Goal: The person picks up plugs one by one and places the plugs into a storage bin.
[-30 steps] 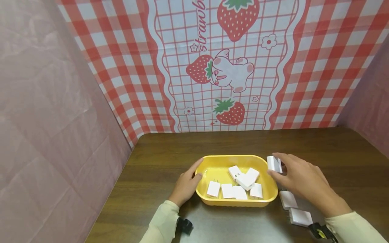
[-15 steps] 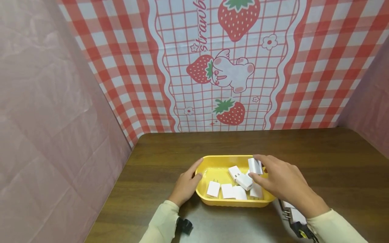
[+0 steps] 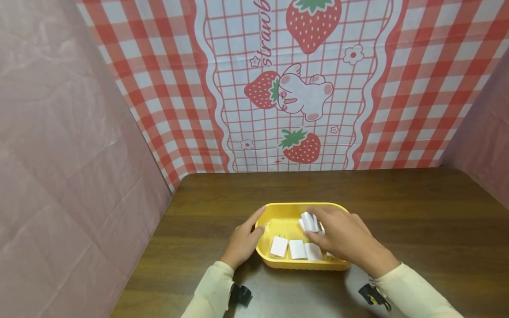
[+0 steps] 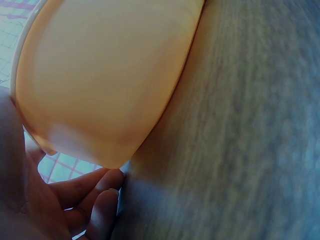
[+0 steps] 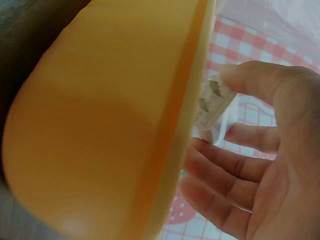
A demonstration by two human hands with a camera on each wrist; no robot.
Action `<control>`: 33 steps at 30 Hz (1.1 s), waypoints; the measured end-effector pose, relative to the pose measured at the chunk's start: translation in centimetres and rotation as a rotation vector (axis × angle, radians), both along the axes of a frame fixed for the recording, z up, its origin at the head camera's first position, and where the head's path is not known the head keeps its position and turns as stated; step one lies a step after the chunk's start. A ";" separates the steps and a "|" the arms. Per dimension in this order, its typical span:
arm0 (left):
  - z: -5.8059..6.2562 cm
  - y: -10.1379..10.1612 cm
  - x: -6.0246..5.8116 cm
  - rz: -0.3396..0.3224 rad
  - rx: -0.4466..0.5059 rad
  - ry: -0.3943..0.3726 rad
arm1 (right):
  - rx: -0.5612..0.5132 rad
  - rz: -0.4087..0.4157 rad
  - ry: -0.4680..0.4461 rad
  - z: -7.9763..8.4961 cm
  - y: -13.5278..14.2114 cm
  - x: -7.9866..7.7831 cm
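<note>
A yellow plastic basin (image 3: 302, 265) stands on the table, with several white charger plugs (image 3: 279, 247) lying in it. At its left end is my left hand (image 3: 243, 240), gripping the rim with thumb and fingers. The left wrist view shows that hand's fingertips (image 4: 112, 177) against the basin's outer wall. My right hand (image 3: 343, 234) reaches over the basin's right part and pinches a white charger plug (image 3: 309, 222) between thumb and fingers. In the right wrist view, the held charger plug's face (image 5: 212, 102) shows slots. The right hand hides some plugs beneath it.
The dark wooden table (image 3: 222, 190) surrounds the basin. A red-checked strawberry cloth (image 3: 286, 88) hangs behind it, and a pink cloth (image 3: 79, 176) lines the left side. A wrist camera (image 3: 240, 295) sits below the left hand.
My right hand has carried the charger plug leftward, from beyond the basin's right rim to above its middle. Its forearm now covers the plugs on the table at right. The left hand has stayed put.
</note>
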State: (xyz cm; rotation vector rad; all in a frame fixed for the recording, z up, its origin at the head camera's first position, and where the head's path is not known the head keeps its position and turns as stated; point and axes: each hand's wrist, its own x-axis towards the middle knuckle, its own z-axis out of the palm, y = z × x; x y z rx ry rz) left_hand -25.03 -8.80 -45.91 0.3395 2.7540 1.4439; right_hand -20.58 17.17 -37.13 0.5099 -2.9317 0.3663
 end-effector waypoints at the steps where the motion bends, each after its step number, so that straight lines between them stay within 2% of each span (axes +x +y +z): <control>1: 0.0 0.0 0.0 -0.002 0.000 0.001 | 0.008 0.006 -0.008 0.0 -0.2 -0.2; 9: 0.0 0.0 -0.2 -0.004 -0.007 0.006 | 0.066 0.135 0.060 0.3 -1.4 -1.3; 17: 0.1 -0.1 -0.3 -0.001 -0.021 0.002 | 0.120 0.103 -0.118 0.3 -2.0 -3.1; 22: 0.0 -0.1 -0.3 0.004 -0.020 0.003 | 0.175 0.114 -0.127 0.6 -2.7 -4.0; 29: -0.1 -0.2 -0.4 0.003 -0.020 -0.010 | 0.225 0.140 -0.196 1.2 -3.9 -4.7; 33: 0.0 -0.3 -0.6 -0.006 -0.022 -0.010 | 0.268 0.156 -0.177 1.8 -4.1 -4.9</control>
